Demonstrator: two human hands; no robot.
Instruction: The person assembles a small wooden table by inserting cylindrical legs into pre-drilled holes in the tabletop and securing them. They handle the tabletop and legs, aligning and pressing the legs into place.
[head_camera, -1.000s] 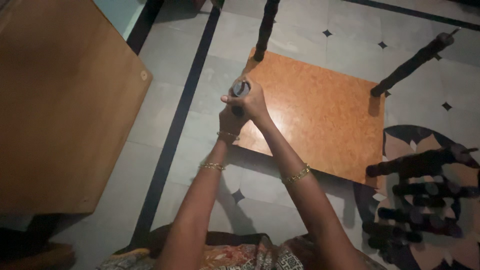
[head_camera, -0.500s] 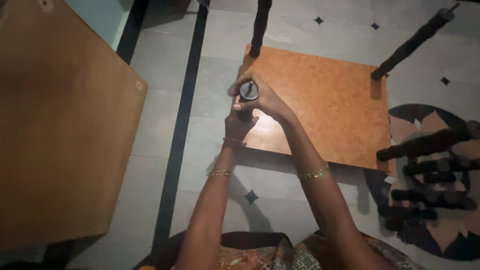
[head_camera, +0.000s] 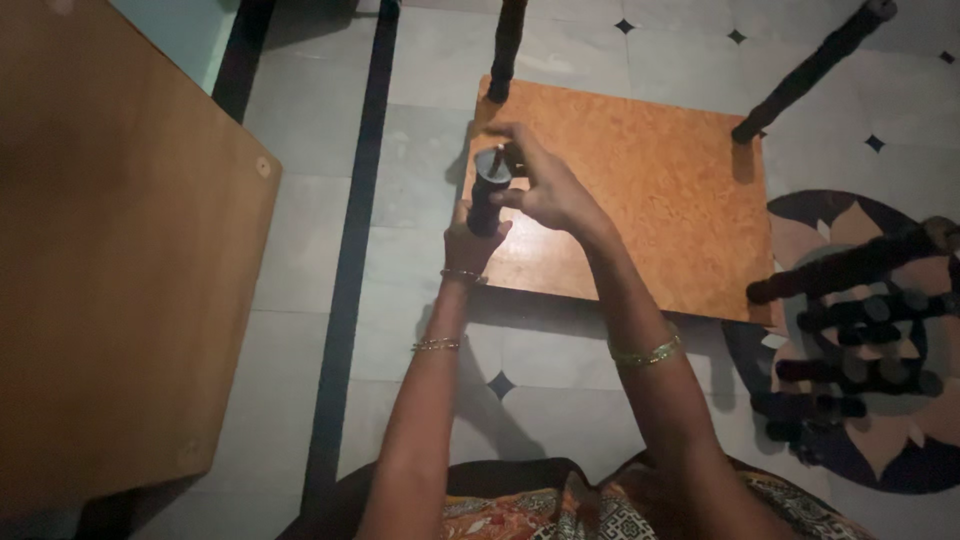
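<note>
A dark turned wooden leg (head_camera: 486, 190) stands upright at the near left corner of an upside-down orange board (head_camera: 650, 190). My left hand (head_camera: 472, 243) grips the leg's lower part from below. My right hand (head_camera: 545, 185) wraps its upper part, fingers at the top end, where a small peg sticks out. Two more dark legs stand fixed at the board's far corners, one at the far left (head_camera: 505, 50) and one at the far right (head_camera: 810, 70).
A large brown wooden panel (head_camera: 120, 260) fills the left side. Several dark turned legs (head_camera: 860, 320) lie in a pile at the right, on a patterned floor inlay. The floor is pale tile with a dark stripe (head_camera: 350, 260).
The view has shifted slightly. My right hand has turned around the top of the leg, while my left hand keeps its grip lower down.
</note>
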